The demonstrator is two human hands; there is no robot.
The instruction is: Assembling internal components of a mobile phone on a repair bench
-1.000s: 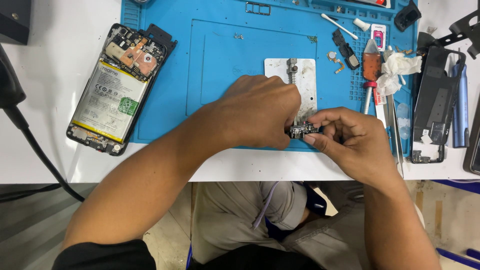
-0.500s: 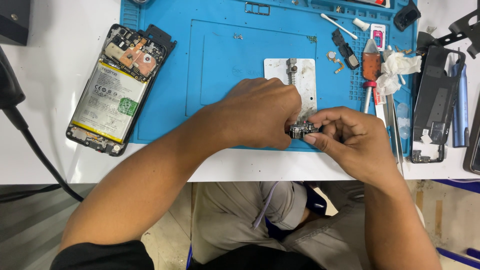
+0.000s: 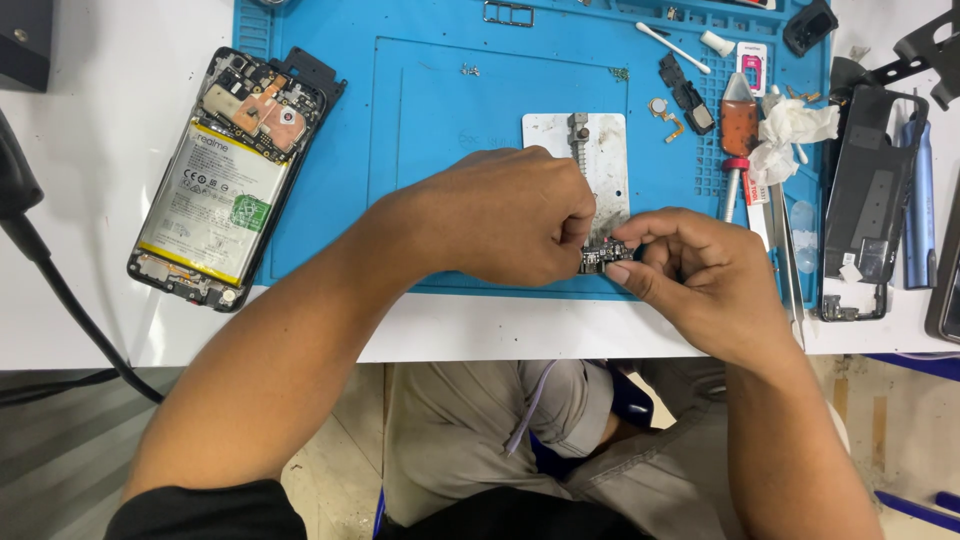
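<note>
both hands are meeting right at the near edge of the blue mat (image 3: 420,130), and the small circuit board (image 3: 606,257) is getting pinched between them. the left hand (image 3: 500,225) is coming in from about 8 o'clock and the right hand (image 3: 700,275) from about 4 o'clock, so the board is sitting dead centre between the two sets of fingers. its long axis is running roughly 9 to 3, a little dark strip with tiny connectors on it. the left fingers are curled in tight on the 9 o'clock end, and the right fingers are closing narrow on the 3 o'clock end, thumb on top. neither hand is really nearer, they're sharing it, though the left knuckles are hiding most of that end so i can't tell exactly how it's gripping.

going further out, at 12 o'clock from the board a silver metal plate (image 3: 600,165) is lying on the mat, almost touching the knuckles. at 2 o'clock there's a red-handled screwdriver (image 3: 738,135) and a crumpled tissue (image 3: 790,130). at 10 o'clock, well apart, an opened phone (image 3: 225,180) is lying with its battery showing, half on the white table (image 3: 100,150). at 3 o'clock a black back cover (image 3: 865,200) is resting by the mat's edge.
</note>
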